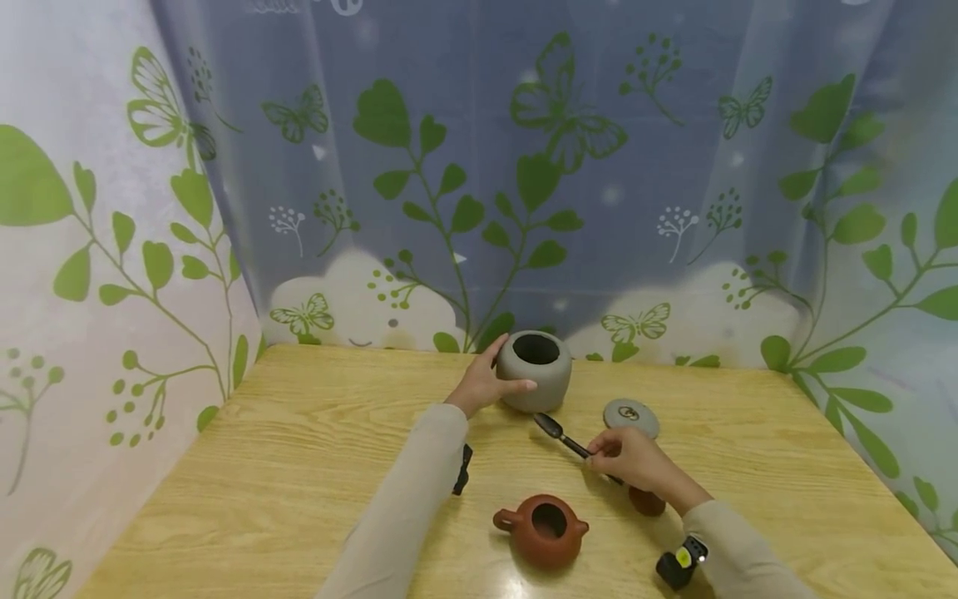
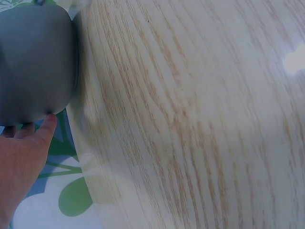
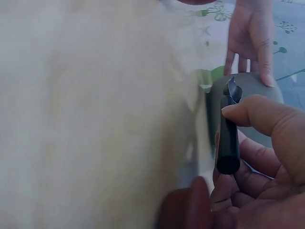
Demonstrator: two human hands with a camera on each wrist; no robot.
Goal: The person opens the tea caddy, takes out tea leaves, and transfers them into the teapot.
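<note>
While the left hand (image 1: 481, 385) seemingly grips a jar (image 1: 548, 384), the right (image 1: 632, 459) pinches a spoon (image 1: 572, 445) slanting jarward.

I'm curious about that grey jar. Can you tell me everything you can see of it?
The jar is squat and rounded, plain matte grey, and looks ceramic. Its round mouth is uncovered and faces up; the inside looks dark, so I can't tell what it holds. It appears to stand upright near the far edge of the wood-grained table. The left hand holds its left side, as the head view shows it, with the thumb across the front.
</note>
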